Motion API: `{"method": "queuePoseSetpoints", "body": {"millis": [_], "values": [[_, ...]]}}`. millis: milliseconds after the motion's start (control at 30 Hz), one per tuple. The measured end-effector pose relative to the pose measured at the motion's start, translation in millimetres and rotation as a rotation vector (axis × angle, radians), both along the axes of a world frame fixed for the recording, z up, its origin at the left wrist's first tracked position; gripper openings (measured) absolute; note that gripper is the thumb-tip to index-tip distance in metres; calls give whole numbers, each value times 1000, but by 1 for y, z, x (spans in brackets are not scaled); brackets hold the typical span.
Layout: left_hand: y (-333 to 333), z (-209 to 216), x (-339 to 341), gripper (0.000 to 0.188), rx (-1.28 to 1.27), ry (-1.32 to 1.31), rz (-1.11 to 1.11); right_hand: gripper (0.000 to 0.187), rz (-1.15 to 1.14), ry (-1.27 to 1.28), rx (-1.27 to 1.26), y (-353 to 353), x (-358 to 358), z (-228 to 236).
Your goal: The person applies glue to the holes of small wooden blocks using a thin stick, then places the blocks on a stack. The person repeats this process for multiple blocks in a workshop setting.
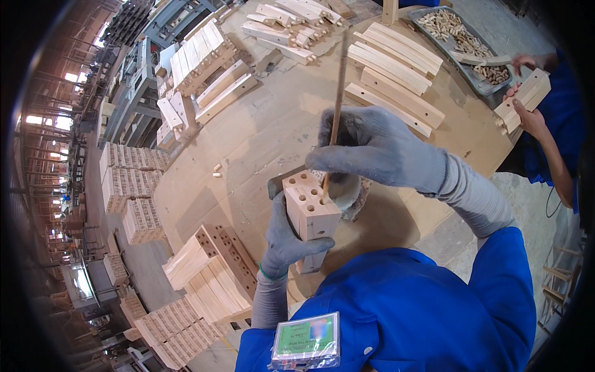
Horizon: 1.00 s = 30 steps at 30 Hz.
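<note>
My left hand (284,239), in a grey glove, is closed around a bundle of pale wooden blocks (315,218) held upright, with round holes in their top ends. A long thin stick (341,74) is pinched in my gloved right hand (387,149). The stick's lower end meets the top of the blocks at a hole on the right side; whether it goes inside I cannot tell. Just behind the blocks and under my right hand stands a round container (354,201) with a whitish, crusted rim, partly hidden.
More drilled wooden pieces (217,279) stand stacked at left on the table (248,149). Curved slats (396,68) and other blocks (201,53) lie farther back. At right, a co-worker's hands (530,118) hold wood beside a tray (486,90) of dowels. Pallet stacks (133,192) stand left.
</note>
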<state>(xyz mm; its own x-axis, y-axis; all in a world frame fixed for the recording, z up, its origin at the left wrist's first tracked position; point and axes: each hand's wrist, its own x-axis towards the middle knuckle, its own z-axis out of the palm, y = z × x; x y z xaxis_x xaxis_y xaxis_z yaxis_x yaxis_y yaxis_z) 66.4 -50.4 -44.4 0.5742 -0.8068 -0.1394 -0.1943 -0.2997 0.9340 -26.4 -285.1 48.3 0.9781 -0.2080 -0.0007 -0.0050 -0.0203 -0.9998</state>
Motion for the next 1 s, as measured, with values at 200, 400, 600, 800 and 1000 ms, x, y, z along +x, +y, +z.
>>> {"method": "queuePoseSetpoints", "body": {"millis": [200,400,600,800,1000], "values": [[0,2,0,109,32,-38,0,31,-18,-97,-140,-4,4,-5],[1,-3,0,108,-11,16,3,31,-46,27,-59,-4,-1,7],[-2,-2,-3,108,-57,102,11,31,-69,62,164,3,-4,25],[0,1,0,110,10,-3,-13,31,7,70,37,11,5,14],[0,-1,0,110,-1,29,-9,31,4,58,130,14,6,18]]}}
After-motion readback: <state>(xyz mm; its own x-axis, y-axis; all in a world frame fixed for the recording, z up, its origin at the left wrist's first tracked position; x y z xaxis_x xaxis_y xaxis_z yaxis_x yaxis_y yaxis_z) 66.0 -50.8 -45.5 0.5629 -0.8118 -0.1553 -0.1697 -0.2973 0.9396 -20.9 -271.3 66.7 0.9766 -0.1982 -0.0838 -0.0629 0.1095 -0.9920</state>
